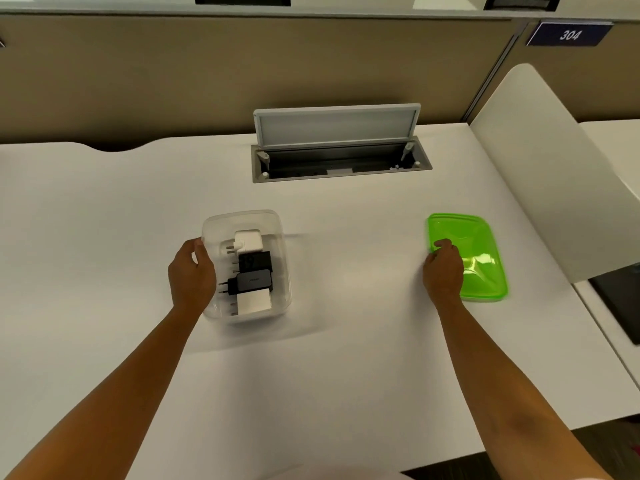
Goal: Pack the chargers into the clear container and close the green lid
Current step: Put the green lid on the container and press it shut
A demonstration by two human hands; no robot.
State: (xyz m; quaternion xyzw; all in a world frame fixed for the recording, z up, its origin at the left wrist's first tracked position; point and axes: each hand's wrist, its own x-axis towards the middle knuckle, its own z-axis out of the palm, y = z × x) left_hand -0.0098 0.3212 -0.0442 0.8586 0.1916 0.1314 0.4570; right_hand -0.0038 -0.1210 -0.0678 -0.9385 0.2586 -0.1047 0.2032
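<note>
On the white tabletop, the left hand is gripping the left wall of the clear container, in which four chargers are lying in a row: white, black, grey, white. Well apart to the right, the right hand is resting on the left edge of the green lid, fingers curling over its rim. Behind, a cable hatch is standing open.

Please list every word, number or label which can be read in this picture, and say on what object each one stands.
"304": white digits on the dark blue sign on the partition, top right.
Dark grey charger in the clear container: a small pale brand mark on its top face, too blurred to read.
Black charger: faint markings, not readable.
Green lid and the two white chargers: no text can be seen.
</note>
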